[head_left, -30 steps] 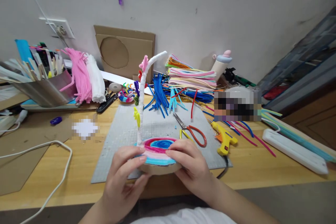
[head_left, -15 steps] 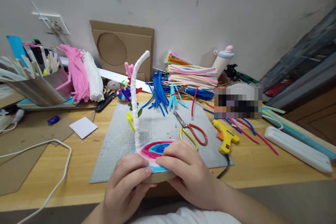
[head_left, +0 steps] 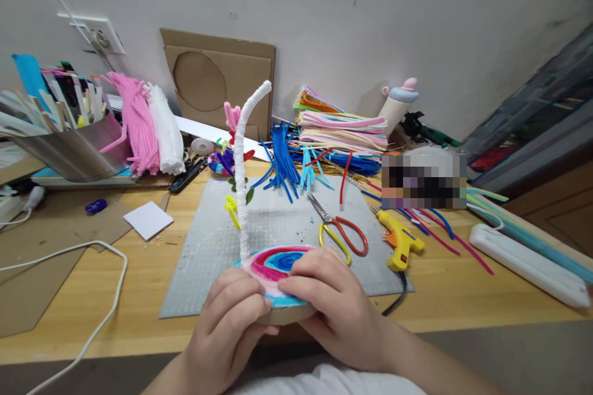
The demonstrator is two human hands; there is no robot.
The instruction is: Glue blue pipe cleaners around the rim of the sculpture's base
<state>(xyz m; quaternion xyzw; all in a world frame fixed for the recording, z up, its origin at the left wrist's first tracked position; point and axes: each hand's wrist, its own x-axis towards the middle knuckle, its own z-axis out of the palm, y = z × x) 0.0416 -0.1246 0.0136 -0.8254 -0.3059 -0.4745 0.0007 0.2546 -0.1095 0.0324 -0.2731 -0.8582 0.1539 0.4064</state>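
A round cardboard base [head_left: 273, 268] with blue, pink and red rings on top is held at the table's front edge. My left hand [head_left: 234, 321] grips its left front rim, and my right hand [head_left: 331, 290] grips the right side, fingers on top and thumbs or fingertips low at the edge. From the base's left part rises a white wrapped stem [head_left: 241, 185], its top curving to the right. Just behind the stem show a pink piece [head_left: 233, 116], green leaves [head_left: 249, 195] and a yellow piece [head_left: 232, 210].
Orange-and-yellow scissors [head_left: 340, 231] lie on the grey cutting mat [head_left: 189, 271]. A yellow glue gun [head_left: 399, 241] rests right of them. Pipe cleaner bundles [head_left: 343, 129] stand at the back; a metal holder [head_left: 78, 148] with sticks is left. A white cable [head_left: 121, 284] crosses the left side.
The view has shifted slightly, so background items sit a little higher and further right. Both hands keep their hold on the base, and the stem's top appears slightly higher and further right.
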